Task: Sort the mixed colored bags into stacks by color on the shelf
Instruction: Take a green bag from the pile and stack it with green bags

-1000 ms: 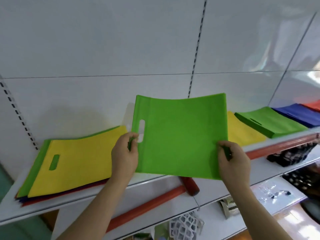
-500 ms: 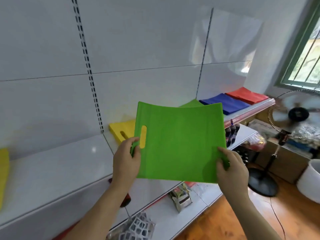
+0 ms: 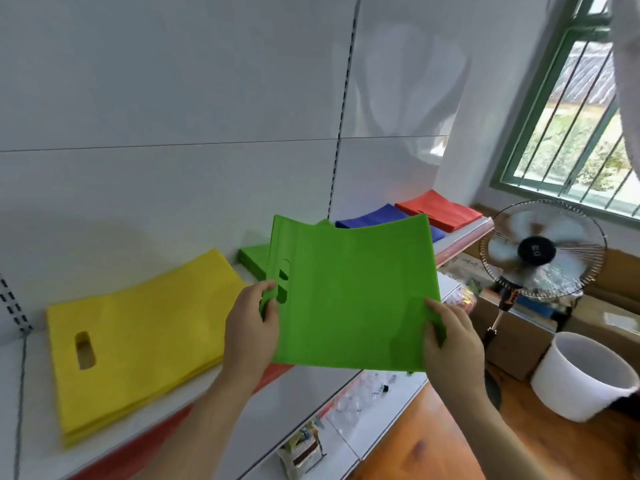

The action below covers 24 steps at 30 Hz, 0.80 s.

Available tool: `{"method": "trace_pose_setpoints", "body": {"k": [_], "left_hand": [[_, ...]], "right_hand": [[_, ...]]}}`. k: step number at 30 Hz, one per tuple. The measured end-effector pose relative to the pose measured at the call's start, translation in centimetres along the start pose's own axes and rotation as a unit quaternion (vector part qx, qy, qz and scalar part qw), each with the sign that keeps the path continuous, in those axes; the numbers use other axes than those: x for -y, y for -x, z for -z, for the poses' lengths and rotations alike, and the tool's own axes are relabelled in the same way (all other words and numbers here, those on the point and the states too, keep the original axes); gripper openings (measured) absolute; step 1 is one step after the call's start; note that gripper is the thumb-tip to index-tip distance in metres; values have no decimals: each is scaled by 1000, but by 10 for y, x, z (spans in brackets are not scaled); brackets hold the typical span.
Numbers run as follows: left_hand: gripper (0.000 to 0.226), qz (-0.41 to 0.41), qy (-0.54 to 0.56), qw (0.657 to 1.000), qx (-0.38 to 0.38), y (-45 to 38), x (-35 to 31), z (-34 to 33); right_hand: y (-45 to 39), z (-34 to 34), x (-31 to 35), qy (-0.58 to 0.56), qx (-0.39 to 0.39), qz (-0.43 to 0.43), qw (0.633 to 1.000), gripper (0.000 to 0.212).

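I hold a flat green bag [image 3: 349,296] in the air in front of the shelf [image 3: 31,410]. My left hand [image 3: 251,330] grips its left edge beside the handle cut-out. My right hand [image 3: 450,344] pinches its lower right corner. On the shelf lie sorted stacks: a yellow stack [image 3: 138,341] at the left, a green stack [image 3: 252,259] partly hidden behind the held bag, then a blue stack [image 3: 374,218] and a red stack [image 3: 440,209] at the far right.
A running pedestal fan [image 3: 540,251] stands right of the shelf, with cardboard boxes [image 3: 512,337] behind it and a white bucket [image 3: 585,375] on the wooden floor. Lower shelves [image 3: 349,441] hold small packaged goods. A barred window [image 3: 575,109] is at the upper right.
My view has swung right along the shelf with the green bag in both hands. The mixed pile at the left has left the view; the sorted stacks, fan and bucket now show.
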<state>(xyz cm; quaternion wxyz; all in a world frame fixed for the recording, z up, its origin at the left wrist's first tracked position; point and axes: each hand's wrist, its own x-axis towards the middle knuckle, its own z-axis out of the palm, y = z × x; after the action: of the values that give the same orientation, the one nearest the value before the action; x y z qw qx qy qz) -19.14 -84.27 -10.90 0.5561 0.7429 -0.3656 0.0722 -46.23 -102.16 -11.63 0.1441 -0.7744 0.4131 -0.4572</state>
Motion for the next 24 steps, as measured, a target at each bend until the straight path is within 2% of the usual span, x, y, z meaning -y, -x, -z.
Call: {"method": "trace_pose_setpoints", "body": {"k": [5, 8, 14, 18, 24], "left_hand": [[32, 27, -28, 999, 4, -38, 6, -37], [34, 41, -59, 997, -4, -52, 11, -51], [33, 88, -118, 986, -78, -71, 17, -77], [37, 143, -176, 966, -122, -78, 15, -98], [43, 203, -321, 920, -99, -77, 13, -122]], "right_hand": [[-67, -35, -22, -11, 34, -6, 999, 43], [-106, -65, -31, -25, 65, 19, 997, 43], [-182, -135, -49, -56, 142, 55, 987, 41], [-226, -173, -56, -79, 206, 110, 969, 43], [-247, -215, -69, -34, 317, 156, 935, 46]]}}
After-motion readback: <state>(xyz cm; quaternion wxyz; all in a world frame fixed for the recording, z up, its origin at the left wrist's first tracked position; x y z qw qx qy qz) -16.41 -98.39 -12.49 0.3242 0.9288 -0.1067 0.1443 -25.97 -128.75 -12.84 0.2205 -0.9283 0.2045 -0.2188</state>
